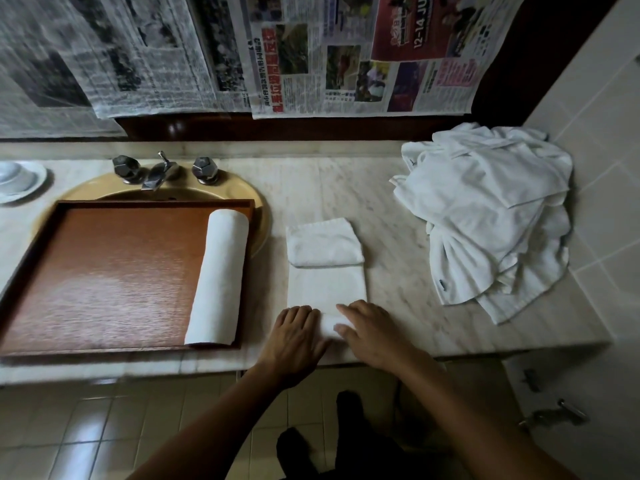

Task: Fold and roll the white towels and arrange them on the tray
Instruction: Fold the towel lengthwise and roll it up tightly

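Marble tabletop runs under a newspaper-covered wall, with a white dish at its far left. Next comes the wooden tray, which bridges the sink. It may rock if you set weight down hard on it. One rolled towel already lies along the tray's right side.

Your left hand and right hand both sit on the near end of the folded towel, with the fingers of each curled over the started roll. Push unevenly and the roll will likely skew or telescope. It starts close to the tabletop's near edge, so a slack grip could let it slip off. The doubled-back lump at the towel's far end could bulge the finished roll.

At far right, the pile of loose towels spreads toward the near edge, and a careless tug may drag it over.
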`<state>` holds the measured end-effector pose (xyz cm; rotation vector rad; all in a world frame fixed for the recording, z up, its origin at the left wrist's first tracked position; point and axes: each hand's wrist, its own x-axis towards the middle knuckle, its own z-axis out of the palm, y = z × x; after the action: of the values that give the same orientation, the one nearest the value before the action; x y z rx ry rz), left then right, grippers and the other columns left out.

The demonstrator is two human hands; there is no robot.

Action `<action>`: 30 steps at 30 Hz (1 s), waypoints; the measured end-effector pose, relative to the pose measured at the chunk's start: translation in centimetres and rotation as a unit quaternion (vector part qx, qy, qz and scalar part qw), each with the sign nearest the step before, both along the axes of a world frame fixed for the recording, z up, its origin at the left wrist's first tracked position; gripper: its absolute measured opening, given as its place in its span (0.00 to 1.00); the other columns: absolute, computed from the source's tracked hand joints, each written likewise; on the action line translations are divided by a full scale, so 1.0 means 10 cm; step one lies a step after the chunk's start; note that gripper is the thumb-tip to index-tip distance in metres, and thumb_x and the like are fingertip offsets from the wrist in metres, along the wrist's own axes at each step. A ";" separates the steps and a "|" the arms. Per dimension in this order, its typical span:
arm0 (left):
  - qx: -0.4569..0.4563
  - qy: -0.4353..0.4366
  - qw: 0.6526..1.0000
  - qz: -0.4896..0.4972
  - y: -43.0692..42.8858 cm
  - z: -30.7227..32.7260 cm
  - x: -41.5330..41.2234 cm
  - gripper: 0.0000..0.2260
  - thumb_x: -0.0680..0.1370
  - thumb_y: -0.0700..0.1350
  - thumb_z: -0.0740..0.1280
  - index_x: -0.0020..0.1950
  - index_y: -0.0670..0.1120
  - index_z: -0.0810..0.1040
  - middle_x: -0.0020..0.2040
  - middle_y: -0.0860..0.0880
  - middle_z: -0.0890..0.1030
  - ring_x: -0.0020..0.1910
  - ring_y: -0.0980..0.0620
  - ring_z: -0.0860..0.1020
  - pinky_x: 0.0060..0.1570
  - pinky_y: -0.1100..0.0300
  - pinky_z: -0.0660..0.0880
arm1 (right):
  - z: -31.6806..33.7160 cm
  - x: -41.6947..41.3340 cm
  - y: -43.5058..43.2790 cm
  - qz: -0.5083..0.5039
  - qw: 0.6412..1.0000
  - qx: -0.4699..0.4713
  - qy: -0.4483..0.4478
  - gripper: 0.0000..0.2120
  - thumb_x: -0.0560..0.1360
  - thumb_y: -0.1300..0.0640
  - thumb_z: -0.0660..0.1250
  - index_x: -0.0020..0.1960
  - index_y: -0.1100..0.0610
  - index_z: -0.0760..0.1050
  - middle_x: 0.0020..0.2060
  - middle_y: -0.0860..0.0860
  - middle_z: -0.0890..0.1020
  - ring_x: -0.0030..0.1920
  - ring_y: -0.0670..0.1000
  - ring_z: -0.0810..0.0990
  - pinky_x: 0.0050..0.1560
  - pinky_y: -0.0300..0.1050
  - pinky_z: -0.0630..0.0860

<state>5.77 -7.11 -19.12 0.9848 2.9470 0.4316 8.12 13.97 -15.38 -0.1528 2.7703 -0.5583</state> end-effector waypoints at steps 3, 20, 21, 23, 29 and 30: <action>0.012 -0.023 1.000 0.008 0.03 0.06 -0.04 0.27 0.83 0.66 0.54 0.65 0.46 0.74 0.60 0.48 0.76 0.58 0.48 0.73 0.64 0.51 0.70 | 0.14 -0.28 0.04 -0.035 0.990 -0.077 0.110 0.23 0.84 0.45 0.57 0.74 0.55 0.72 0.68 0.54 0.76 0.67 0.57 0.73 0.69 0.54 0.71; 0.006 -0.097 0.990 0.101 0.19 0.20 -0.11 0.26 0.81 0.70 0.50 0.57 0.52 0.76 0.52 0.52 0.75 0.51 0.50 0.70 0.58 0.53 0.69 | -0.19 -2.86 0.14 0.074 0.990 0.118 -0.033 0.27 0.85 0.36 0.46 0.82 0.39 0.53 0.83 0.45 0.50 0.82 0.56 0.48 0.78 0.66 0.47; 0.011 -0.097 0.990 0.106 0.20 0.20 -0.11 0.26 0.81 0.70 0.51 0.56 0.52 0.76 0.51 0.52 0.75 0.50 0.49 0.70 0.57 0.53 0.69 | -0.21 -2.96 0.16 0.081 0.989 0.119 -0.025 0.27 0.85 0.36 0.46 0.82 0.39 0.54 0.83 0.45 0.51 0.82 0.57 0.50 0.78 0.66 0.47; 0.015 -0.092 0.989 0.113 0.22 0.20 -0.12 0.25 0.81 0.69 0.53 0.54 0.51 0.76 0.50 0.52 0.75 0.49 0.49 0.70 0.56 0.53 0.70 | -0.23 -3.01 0.16 0.088 0.990 0.113 0.017 0.26 0.85 0.38 0.49 0.81 0.42 0.58 0.83 0.48 0.55 0.82 0.59 0.52 0.78 0.67 0.49; 0.028 -0.094 0.988 0.119 0.24 0.19 -0.12 0.24 0.81 0.69 0.56 0.53 0.50 0.77 0.49 0.51 0.74 0.47 0.49 0.70 0.54 0.53 0.69 | -0.48 -2.30 0.03 0.183 0.972 0.049 0.138 0.26 0.81 0.42 0.58 0.77 0.48 0.68 0.78 0.55 0.66 0.79 0.61 0.62 0.75 0.69 0.58; 0.030 -0.091 0.988 0.120 0.24 0.19 -0.12 0.23 0.81 0.68 0.56 0.53 0.50 0.77 0.49 0.51 0.74 0.47 0.49 0.70 0.54 0.53 0.69 | -0.52 -2.33 0.02 0.186 0.973 0.063 0.123 0.28 0.81 0.40 0.56 0.79 0.46 0.65 0.80 0.52 0.63 0.80 0.59 0.59 0.76 0.69 0.55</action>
<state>4.52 -4.71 -17.27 0.5601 2.9068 0.5829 -15.18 14.18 -20.58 -0.7382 2.8920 -0.2807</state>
